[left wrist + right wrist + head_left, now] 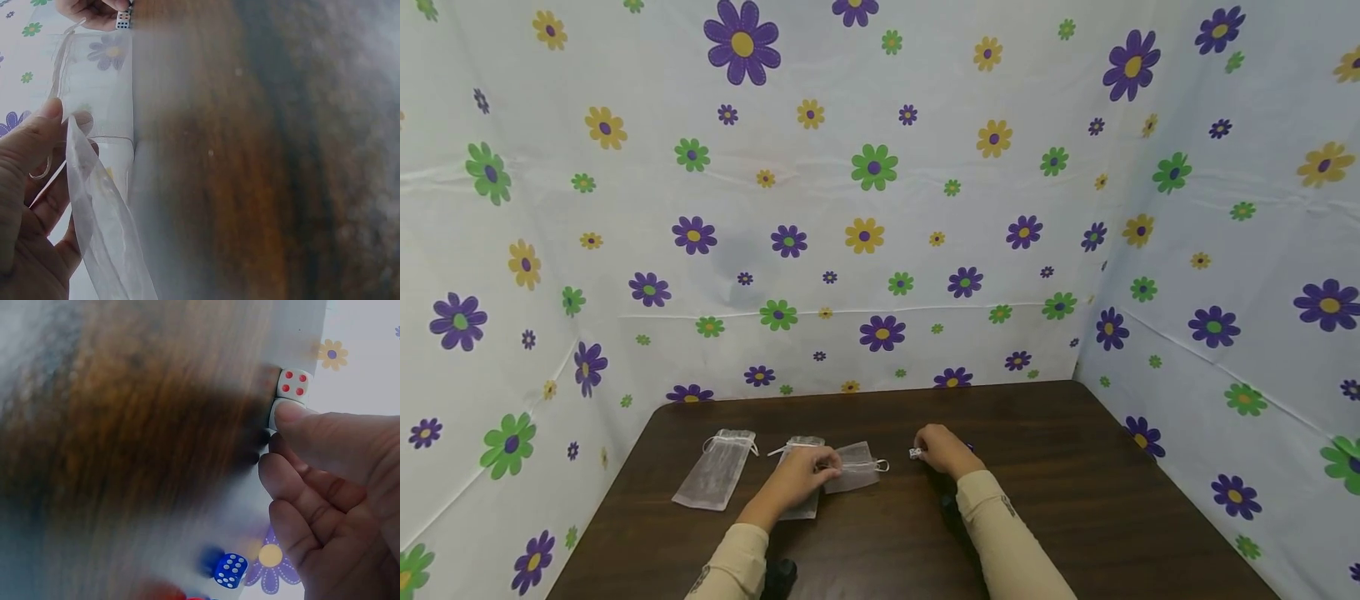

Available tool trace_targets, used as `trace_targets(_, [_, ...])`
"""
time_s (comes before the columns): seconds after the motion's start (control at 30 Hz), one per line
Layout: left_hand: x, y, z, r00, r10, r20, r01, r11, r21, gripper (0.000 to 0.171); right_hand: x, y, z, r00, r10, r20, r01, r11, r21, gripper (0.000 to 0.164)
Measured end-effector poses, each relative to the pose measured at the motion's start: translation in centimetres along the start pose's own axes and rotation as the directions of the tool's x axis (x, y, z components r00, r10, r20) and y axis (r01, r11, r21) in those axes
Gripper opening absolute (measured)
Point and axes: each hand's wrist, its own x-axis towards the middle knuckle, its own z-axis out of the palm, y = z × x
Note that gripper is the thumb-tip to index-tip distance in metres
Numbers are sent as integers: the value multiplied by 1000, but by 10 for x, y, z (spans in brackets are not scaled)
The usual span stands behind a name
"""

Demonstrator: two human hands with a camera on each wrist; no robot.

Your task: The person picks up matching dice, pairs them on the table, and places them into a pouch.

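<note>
My left hand (797, 482) is over the middle sheer white drawstring bag (801, 507). Between its thumb and fingers it pinches the edge of a sheer bag (106, 219), seen close up in the left wrist view. Just right of these fingertips lies another sheer bag (853, 467), its cord loop pointing right. Farther right, my right hand (947, 450) pinches a white die (279, 414) between thumb and fingertips. Against that die sits a second white die (294, 385), showing four red pips. The right hand's other fingers are loosely curled.
A further sheer drawstring bag (715, 475) lies flat at the left of the dark wooden table (865, 550). Near the right hand are a blue die (231, 570) and a red thing (199, 598) cut off by the frame. Flower-printed cloth (820, 267) walls in the table.
</note>
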Motion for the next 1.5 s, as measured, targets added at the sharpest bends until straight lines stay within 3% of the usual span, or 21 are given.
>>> trace_targets(0.43, [-1, 6, -1, 1000, -6, 0, 6, 1000, 15, 5, -2, 5, 4, 1000, -5, 10, 5, 1000, 19, 10])
trace_targets(0.6, [-2, 5, 0, 1000, -6, -6, 6, 1000, 2, 7, -3, 6, 5, 999, -30, -27, 31, 999, 31, 16])
trace_targets(0.83, [-3, 2, 0, 1000, 3, -6, -3, 1000, -9, 6, -1, 10, 8, 991, -96, -93, 110, 979, 171, 25])
trace_targets(1.03, [-3, 2, -1, 999, 38, -31, -39, 999, -14, 7, 0, 15, 14, 992, -86, -96, 109, 956, 271, 24])
trace_targets(1.5, [-4, 1, -1, 999, 32, -41, -31, 999, 11, 9, 1, 15, 20, 992, -81, -101, 107, 951, 291, 18])
